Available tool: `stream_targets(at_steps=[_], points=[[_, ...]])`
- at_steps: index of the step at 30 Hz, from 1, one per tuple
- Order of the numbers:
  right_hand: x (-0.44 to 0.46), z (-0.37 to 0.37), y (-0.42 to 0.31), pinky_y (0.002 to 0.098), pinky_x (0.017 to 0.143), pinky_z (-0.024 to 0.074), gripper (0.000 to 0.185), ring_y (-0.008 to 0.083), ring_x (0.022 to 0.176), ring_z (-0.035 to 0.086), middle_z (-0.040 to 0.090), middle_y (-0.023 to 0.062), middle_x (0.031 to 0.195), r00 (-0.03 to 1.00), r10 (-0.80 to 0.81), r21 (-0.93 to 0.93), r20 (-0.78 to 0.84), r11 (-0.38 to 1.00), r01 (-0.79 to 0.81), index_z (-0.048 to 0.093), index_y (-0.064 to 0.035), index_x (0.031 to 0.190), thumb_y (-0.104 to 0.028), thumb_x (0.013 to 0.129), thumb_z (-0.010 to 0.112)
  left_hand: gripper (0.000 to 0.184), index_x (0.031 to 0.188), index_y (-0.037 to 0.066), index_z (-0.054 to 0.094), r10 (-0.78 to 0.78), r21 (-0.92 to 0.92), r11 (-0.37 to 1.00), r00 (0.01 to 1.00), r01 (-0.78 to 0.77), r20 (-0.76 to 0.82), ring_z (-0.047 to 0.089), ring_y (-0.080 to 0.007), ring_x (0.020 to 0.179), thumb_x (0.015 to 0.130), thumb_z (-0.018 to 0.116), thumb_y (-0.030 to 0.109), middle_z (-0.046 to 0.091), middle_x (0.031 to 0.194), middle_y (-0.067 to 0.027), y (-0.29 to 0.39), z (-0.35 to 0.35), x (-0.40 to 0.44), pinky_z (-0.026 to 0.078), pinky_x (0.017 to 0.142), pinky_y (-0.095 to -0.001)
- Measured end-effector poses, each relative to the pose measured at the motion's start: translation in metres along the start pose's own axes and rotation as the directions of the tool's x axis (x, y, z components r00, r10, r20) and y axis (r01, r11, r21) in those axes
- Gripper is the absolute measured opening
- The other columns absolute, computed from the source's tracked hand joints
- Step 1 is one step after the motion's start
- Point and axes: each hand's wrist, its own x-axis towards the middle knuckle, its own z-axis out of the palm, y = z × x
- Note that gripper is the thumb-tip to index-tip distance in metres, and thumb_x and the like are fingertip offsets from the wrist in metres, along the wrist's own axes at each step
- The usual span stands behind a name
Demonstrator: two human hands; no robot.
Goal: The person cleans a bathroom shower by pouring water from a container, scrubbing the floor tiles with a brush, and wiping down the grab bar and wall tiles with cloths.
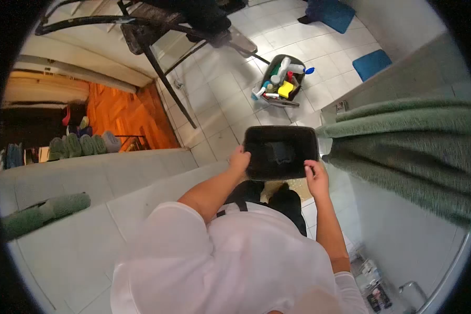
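A black rectangular bin (256, 137) is held in front of my body, its opening turned up towards me. Inside it a pale patch shows at the bottom, perhaps a reflection. My left hand (239, 159) grips the bin's left side, fingers closed at the rim. At the near right corner, my right hand (316, 178) has its thumb and fingers closed on the rim. Farther ahead on the floor stands a dark caddy (282, 100) with several bottles and a yellow sponge (286, 89) in it.
Green towels (403, 152) hang at the right. A metal-framed chair (159, 68) stands ahead on the left, on the tiled floor (220, 104). Blue pieces (371, 65) lie at the upper right. A doorway on the left opens onto a wooden floor (110, 115). A tap (413, 290) is at the lower right.
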Motion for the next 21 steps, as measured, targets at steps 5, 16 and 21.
stream_targets(at_steps=[5, 16, 21], points=[[0.066, 0.004, 0.048, 0.0248, 0.070, 0.0409, 0.020, 0.0136, 0.078, 0.051, 0.055, 0.0053, 0.085, 0.981, 0.175, 0.161, -0.088, 0.974, -0.159, 0.051, -0.0040, 0.098, -0.010, 0.079, 0.050, 0.022, 0.077, -0.002, 0.046, -0.218, -0.092, 0.974, 0.964, 0.206, -0.155, 0.049, -0.0286, 0.064, 0.064, 0.051, 0.014, 0.049, 0.067, -0.0173, -0.028, -0.023, 0.042, 0.038, 0.060, -0.0391], [0.241, 0.177, 0.213, 0.0252, 0.071, 0.0408, 0.023, 0.0147, 0.076, 0.052, 0.056, 0.0073, 0.082, 0.936, 0.239, 0.001, 0.258, 0.969, -0.247, 0.052, -0.0037, 0.096, -0.015, 0.076, 0.053, 0.007, 0.071, 0.005, 0.044, -0.541, -0.639, 0.752, 0.704, 0.160, -0.461, 0.046, -0.0153, 0.060, 0.068, 0.045, -0.001, 0.046, 0.066, -0.0033, -0.059, -0.012, 0.116, 0.038, 0.053, -0.0296], [0.301, 0.276, 0.249, 0.0302, 0.075, 0.0411, 0.027, 0.0224, 0.084, 0.054, 0.057, 0.0131, 0.089, 0.848, 0.348, -0.046, 0.399, 0.932, -0.360, 0.053, -0.0036, 0.096, -0.018, 0.073, 0.055, 0.012, 0.070, 0.008, 0.043, -0.499, -0.799, 0.601, 0.784, 0.007, -0.368, 0.042, -0.0124, 0.056, 0.066, 0.045, -0.004, 0.045, 0.064, -0.0032, -0.093, 0.000, 0.163, 0.035, 0.049, -0.0270]])
